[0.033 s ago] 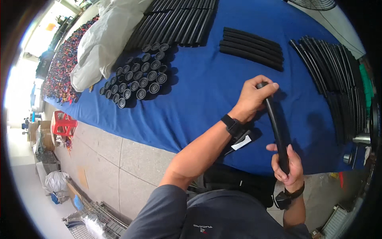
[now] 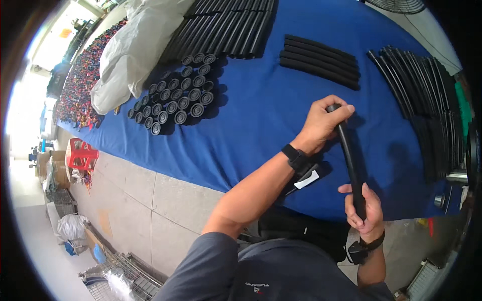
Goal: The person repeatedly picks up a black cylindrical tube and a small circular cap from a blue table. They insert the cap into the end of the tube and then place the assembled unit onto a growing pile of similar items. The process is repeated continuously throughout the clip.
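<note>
A black tube (image 2: pixel 350 155) slants across the near part of the blue-covered table, held at both ends. At its upper end, my left hand (image 2: pixel 321 123) is closed around it, the thumb at a dark round end piece. The fingers of my right hand (image 2: pixel 369 210) wrap the lower end. Beside my left wrist lies a dark item with a white label (image 2: pixel 307 179), partly hidden by the arm. Beyond my hands, several black sleeves (image 2: pixel 320 62) lie in a row. Round black caps (image 2: pixel 172 106) stand grouped to the left.
Black tubes (image 2: pixel 226 30) lie side by side at the back, next to a whitish plastic sheet (image 2: pixel 123 60). More dark rods (image 2: pixel 427 95) line the right side, near a small metal cylinder (image 2: pixel 439 200). A red stool (image 2: pixel 82 156) stands on the floor at left.
</note>
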